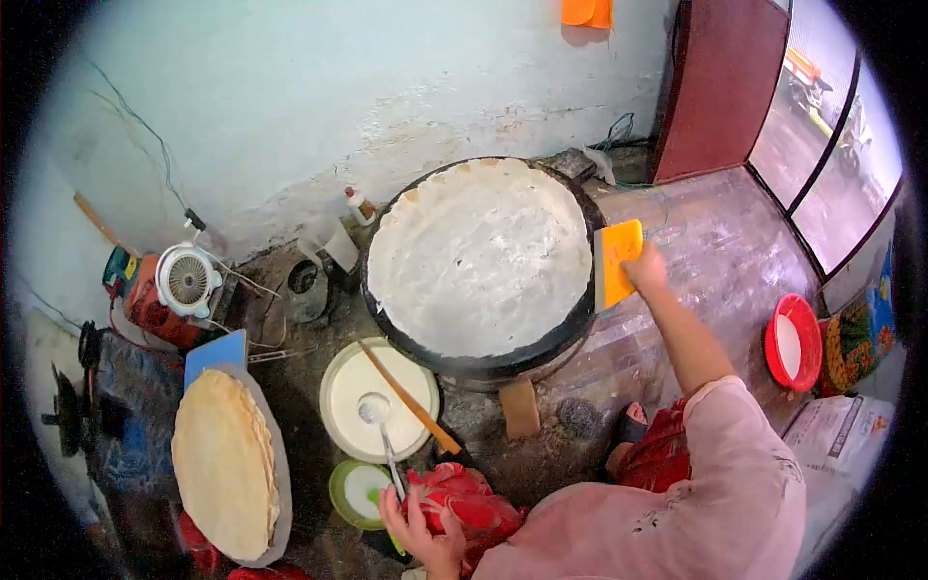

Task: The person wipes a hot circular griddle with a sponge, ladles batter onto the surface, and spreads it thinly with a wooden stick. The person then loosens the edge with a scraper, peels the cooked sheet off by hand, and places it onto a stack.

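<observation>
Our right hand (650, 269) clamped on orange scraper (615, 263) at right edge of griddle (474, 366), pale sheet (483, 256) spread across top. Our left hand (431, 537), well apart, at ladle (389, 450); whether gripping, we cannot tell. Ladle's bowl over or in batter tub (325, 411), near left of griddle.

Head-worn view, from above, facing forward-down

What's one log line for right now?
right hand: holding orange scraper by griddle rim | left hand: near ladle, grip unclear | griddle: pale layer spread across
</observation>
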Available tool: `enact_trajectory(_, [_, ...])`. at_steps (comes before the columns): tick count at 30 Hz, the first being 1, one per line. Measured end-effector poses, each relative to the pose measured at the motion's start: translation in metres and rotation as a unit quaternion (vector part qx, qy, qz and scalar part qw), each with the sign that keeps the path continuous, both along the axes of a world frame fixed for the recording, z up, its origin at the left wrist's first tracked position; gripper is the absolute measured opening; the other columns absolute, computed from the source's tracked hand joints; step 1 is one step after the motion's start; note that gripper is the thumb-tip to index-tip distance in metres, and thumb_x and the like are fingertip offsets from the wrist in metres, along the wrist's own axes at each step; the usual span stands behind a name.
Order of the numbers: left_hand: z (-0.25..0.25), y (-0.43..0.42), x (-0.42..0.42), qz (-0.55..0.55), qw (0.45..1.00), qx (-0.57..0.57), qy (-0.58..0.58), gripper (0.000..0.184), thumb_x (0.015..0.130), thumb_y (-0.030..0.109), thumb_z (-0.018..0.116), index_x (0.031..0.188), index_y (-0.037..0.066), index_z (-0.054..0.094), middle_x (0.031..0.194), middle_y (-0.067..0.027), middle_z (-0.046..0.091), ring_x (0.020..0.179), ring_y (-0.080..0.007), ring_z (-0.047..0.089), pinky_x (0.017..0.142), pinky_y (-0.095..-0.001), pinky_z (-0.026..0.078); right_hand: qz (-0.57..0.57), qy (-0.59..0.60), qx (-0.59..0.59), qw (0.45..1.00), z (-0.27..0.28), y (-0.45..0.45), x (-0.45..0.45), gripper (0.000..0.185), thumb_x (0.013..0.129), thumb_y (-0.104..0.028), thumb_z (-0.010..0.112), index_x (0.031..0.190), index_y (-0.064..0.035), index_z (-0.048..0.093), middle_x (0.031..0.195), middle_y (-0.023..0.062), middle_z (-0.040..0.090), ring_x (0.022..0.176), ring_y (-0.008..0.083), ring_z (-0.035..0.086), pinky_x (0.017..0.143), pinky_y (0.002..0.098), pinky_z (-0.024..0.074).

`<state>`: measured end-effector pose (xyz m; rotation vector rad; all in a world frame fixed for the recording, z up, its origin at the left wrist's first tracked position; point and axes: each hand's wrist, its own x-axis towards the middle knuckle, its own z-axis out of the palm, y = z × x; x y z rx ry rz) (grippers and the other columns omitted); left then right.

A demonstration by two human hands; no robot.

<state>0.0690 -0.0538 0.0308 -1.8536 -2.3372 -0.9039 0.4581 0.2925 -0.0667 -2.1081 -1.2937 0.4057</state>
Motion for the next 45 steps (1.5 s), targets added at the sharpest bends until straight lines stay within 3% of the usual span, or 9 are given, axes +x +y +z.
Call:
enact_trajectory(4, [-0.019, -0.008, -0.006, 0.0, 1.0, 0.005, -0.023, 0.044, 0.082, 0.029, 0.053, 0.11, -0.005, 0.052, 0.126, -0.0259, 0.037, 0.118, -0.0458, 0.032, 0.096, -0.0534, 0.027, -0.011, -0.049, -0.006, 0.999, -0.012, -0.067, -0.067, 0.052, 0.065, -0.022, 0.069, 0.11, -0.005, 0.049, 0.095, 0.02, 0.062, 0.09, 0.0353, 0.06, 0.077, 0.0431, 0.0483])
enact_trajectory(10, [-0.016, -0.012, -0.009, -0.032, 0.998, 0.046, -0.041, 0.039, 0.079, 0.021, 0.054, 0.109, -0.005, 0.052, 0.125, -0.0261, 0.039, 0.117, -0.0449, 0.034, 0.095, -0.053, 0.03, 0.28, 0.101, 0.028, 0.954, -0.006, -0.183, -0.181, 0.059, 0.067, -0.021, 0.071, 0.119, -0.0106, 0.046, 0.094, 0.0171, 0.061, 0.088, 0.0356, 0.059, 0.075, 0.0413, 0.0475])
enact_trajectory(13, [-0.013, -0.016, -0.013, -0.053, 0.997, 0.039, -0.033, 0.04, 0.086, 0.024, 0.05, 0.114, -0.004, 0.051, 0.129, -0.0248, 0.036, 0.121, -0.042, 0.032, 0.098, -0.0493, 0.027, 0.371, 0.028, -0.043, 0.927, 0.005, -0.195, -0.194, 0.044, 0.07, -0.022, 0.068, 0.11, -0.0109, 0.052, 0.087, 0.0144, 0.062, 0.08, 0.0342, 0.059, 0.069, 0.0418, 0.0473])
enact_trajectory(17, [-0.015, -0.021, -0.018, -0.038, 0.996, 0.04, -0.071, 0.04, 0.081, 0.021, 0.053, 0.114, -0.001, 0.051, 0.129, -0.024, 0.036, 0.121, -0.0425, 0.031, 0.1, -0.052, 0.024, 0.482, -0.21, 0.175, 0.832, 0.032, -0.173, -0.181, 0.032, 0.066, -0.017, 0.061, 0.098, -0.0157, 0.059, 0.081, 0.0043, 0.059, 0.071, 0.0255, 0.057, 0.059, 0.0375, 0.0469])
enact_trajectory(25, [-0.019, -0.024, -0.034, -0.033, 0.993, 0.064, -0.088, 0.043, 0.08, 0.021, 0.053, 0.116, -0.001, 0.049, 0.127, -0.0248, 0.037, 0.119, -0.0439, 0.033, 0.099, -0.0544, 0.024, 0.539, -0.284, 0.224, 0.761, 0.011, -0.124, -0.238, 0.034, 0.068, -0.012, 0.055, 0.102, -0.012, 0.056, 0.08, 0.0034, 0.055, 0.067, 0.0236, 0.054, 0.056, 0.0354, 0.0457])
enact_trajectory(31, [-0.018, -0.02, -0.04, -0.046, 0.994, 0.059, -0.081, 0.045, 0.075, 0.023, 0.058, 0.112, -0.002, 0.051, 0.123, -0.0257, 0.04, 0.115, -0.0459, 0.036, 0.094, -0.0543, 0.032, 0.468, -0.33, 0.239, 0.784, 0.001, -0.075, -0.354, 0.019, 0.068, -0.011, 0.055, 0.087, -0.0104, 0.057, 0.073, 0.0038, 0.054, 0.068, 0.0225, 0.056, 0.055, 0.0352, 0.0459])
enact_trajectory(37, [-0.013, -0.019, -0.044, -0.036, 0.991, 0.064, -0.11, 0.042, 0.074, 0.023, 0.061, 0.107, -0.001, 0.055, 0.122, -0.0251, 0.042, 0.114, -0.0454, 0.038, 0.094, -0.0528, 0.032, 0.376, -0.318, 0.069, 0.868, 0.021, 0.008, -0.446, 0.008, 0.076, -0.009, 0.053, 0.079, -0.0082, 0.06, 0.08, 0.0099, 0.064, 0.073, 0.0233, 0.064, 0.062, 0.0346, 0.0507])
enact_trajectory(42, [-0.016, -0.016, -0.055, -0.048, 0.978, 0.051, -0.197, 0.04, 0.074, 0.015, 0.061, 0.109, -0.001, 0.054, 0.123, -0.0222, 0.043, 0.116, -0.0407, 0.04, 0.095, -0.0496, 0.033, 0.27, -0.131, 0.077, 0.951, 0.065, 0.043, -0.41, 0.017, 0.073, -0.02, 0.06, 0.085, -0.0086, 0.061, 0.084, 0.0131, 0.063, 0.079, 0.0308, 0.062, 0.066, 0.0392, 0.0493])
enact_trajectory(45, [-0.017, 0.0, -0.075, -0.066, 0.955, 0.024, -0.289, 0.04, 0.074, 0.011, 0.062, 0.111, -0.002, 0.053, 0.121, -0.0199, 0.046, 0.114, -0.0365, 0.043, 0.096, -0.0446, 0.034, 0.329, 0.012, 0.171, 0.929, 0.083, 0.016, -0.342, 0.025, 0.071, -0.022, 0.062, 0.092, -0.0085, 0.061, 0.082, 0.0158, 0.061, 0.079, 0.0341, 0.059, 0.065, 0.0409, 0.0473])
